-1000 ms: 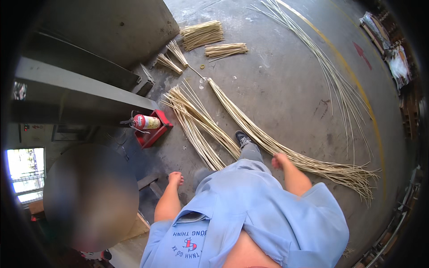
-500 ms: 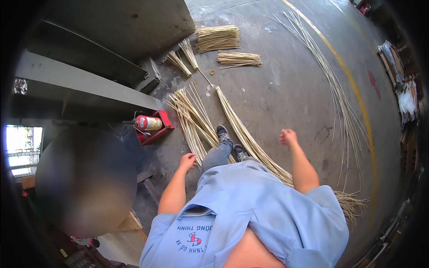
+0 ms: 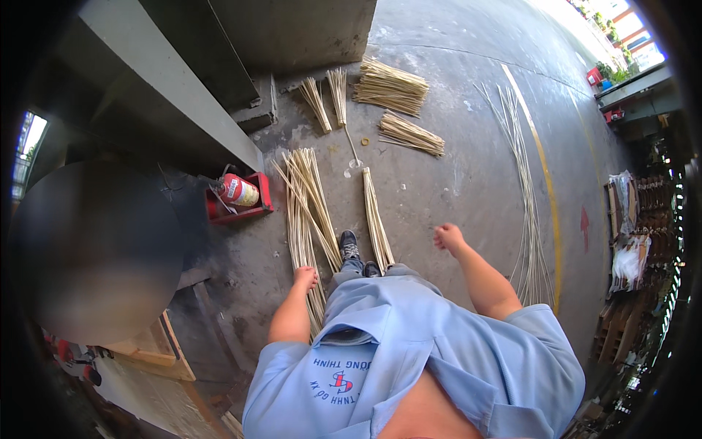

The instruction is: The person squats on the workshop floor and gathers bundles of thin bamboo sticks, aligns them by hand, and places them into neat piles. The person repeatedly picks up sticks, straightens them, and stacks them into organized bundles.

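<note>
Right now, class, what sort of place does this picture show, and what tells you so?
Probably a workshop or factory: bundles of pale sticks lie on the concrete floor, a yellow line runs along it, and a red fire extinguisher sits in a red stand.

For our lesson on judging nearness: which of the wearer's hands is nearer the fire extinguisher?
Left. The left hand is below and right of the fire extinguisher in the picture; the right hand is much farther right.

A fire extinguisher [image 3: 239, 191] (pale-labelled) in a red stand [image 3: 264, 192].
</note>
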The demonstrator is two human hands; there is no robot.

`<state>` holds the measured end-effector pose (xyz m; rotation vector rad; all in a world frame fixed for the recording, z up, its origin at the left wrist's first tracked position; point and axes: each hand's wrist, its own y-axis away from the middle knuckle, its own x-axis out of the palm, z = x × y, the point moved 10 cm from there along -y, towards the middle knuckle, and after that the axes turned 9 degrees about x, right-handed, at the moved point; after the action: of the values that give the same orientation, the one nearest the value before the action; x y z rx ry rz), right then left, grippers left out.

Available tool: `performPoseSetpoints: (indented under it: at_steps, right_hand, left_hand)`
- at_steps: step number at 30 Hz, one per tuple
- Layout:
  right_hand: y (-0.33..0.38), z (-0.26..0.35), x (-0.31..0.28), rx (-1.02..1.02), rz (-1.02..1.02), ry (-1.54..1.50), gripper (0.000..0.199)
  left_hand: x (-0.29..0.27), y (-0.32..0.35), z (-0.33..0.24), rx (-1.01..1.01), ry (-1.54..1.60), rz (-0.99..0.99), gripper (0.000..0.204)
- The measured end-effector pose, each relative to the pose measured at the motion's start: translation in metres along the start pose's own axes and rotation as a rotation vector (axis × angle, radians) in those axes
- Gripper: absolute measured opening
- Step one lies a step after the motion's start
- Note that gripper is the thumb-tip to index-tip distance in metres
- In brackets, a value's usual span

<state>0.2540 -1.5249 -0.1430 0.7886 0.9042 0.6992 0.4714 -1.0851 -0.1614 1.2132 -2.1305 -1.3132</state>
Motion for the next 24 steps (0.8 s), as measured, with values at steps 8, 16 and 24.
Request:
performPoseSetpoints:
  at_steps: [8,16,24]
  right_hand:
    - [0.030,0.133,0.071,-0.253,0.164,0.275,0.028]
    - [0.005,0.087,0.046,-0.003,0.120,0.393,0.030]
    - [-0.023,0.063,0.010,0.119,0.131,0.311,0.030]
  left_hand:
    - [-0.039,-0.033,-0.011,0.044,0.088,-0.055,0.015]
    - [-0.028,-0.039,-0.026,0.031,0.194,-0.031,0.016]
    - [-0.028,-0.044,-0.028,-0.023,0.176,-0.095,0.018]
